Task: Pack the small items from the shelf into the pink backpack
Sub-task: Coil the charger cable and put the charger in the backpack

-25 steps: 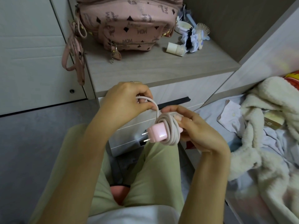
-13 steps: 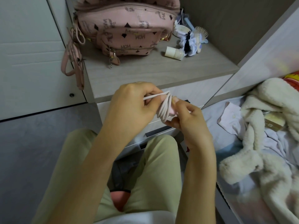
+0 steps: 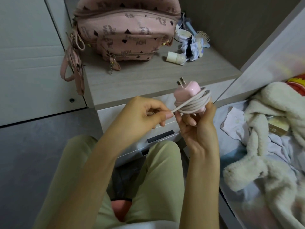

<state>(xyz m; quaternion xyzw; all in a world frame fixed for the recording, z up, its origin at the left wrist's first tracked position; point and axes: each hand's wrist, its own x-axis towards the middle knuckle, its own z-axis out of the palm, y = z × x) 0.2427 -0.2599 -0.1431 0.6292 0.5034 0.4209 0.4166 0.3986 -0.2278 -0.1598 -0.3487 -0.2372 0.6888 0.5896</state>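
Holding the small pink plastic charger block (image 3: pixel 187 90) with its grey-white cable coiled around it (image 3: pixel 192 104), the right hand (image 3: pixel 198 128) had its fingers closed under and behind the bundle, with the metal prongs pointing up and away. The left hand (image 3: pixel 142 115) pinched the loose end of the cable between thumb and forefinger, and this end ran straight and tight to the coil. The bundle was in the air, in front of the wooden shelf (image 3: pixel 148 80) and well apart from the pink patterned leather backpack (image 3: pixel 127 28) that stood on it.

The charger looked light and hard, with a smooth and perhaps slippery shell. The cable seemed soft and springy, so the coil would probably loosen if the end were let go. The safest hold was likely around the coil itself, pressing the turns against the block, and not on the prongs.

Beside the backpack a small cream bottle (image 3: pixel 175 58) lay on its side, just beside a pale blue fabric piece (image 3: pixel 192 48) and a round hairbrush (image 3: pixel 203 37). Whether the backpack's zip was open could not be told.
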